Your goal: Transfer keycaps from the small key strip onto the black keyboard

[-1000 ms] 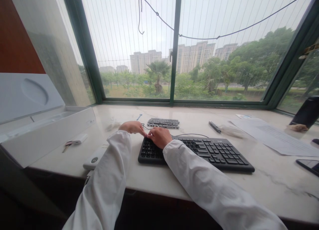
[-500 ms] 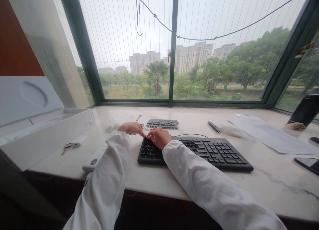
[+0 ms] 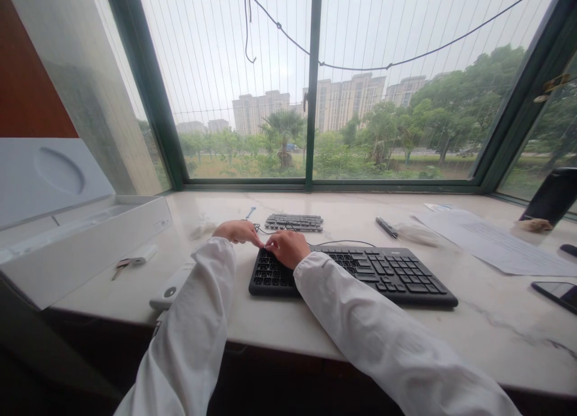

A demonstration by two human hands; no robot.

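A black keyboard (image 3: pixel 415 278) lies on the pale marble-like tabletop; keycaps are off over much of its left part, where bare sockets show. At its top left corner, my left hand (image 3: pixel 238 231) reaches in with the index finger pointing down and the other fingers curled. My right hand (image 3: pixel 288 247) rests over the same corner, thumb and fingers pinched together close to the left fingertip. Whatever is between the right fingertips is too small to make out. Loose dark keycaps (image 3: pixel 295 222) lie in rows behind the keyboard, with its cable (image 3: pixel 345 242) nearby.
A white open box (image 3: pixel 90 247) stands at the left, near a key with a white fob (image 3: pixel 139 255) and a white device (image 3: pixel 171 290) beside my left sleeve. Toward the right are a dark pen-like tool (image 3: pixel 386 228), paper sheets (image 3: pixel 496 241) and a phone (image 3: pixel 559 294).
Both hands stay at the keyboard's top left corner with hardly any movement. The view has shifted very slightly.
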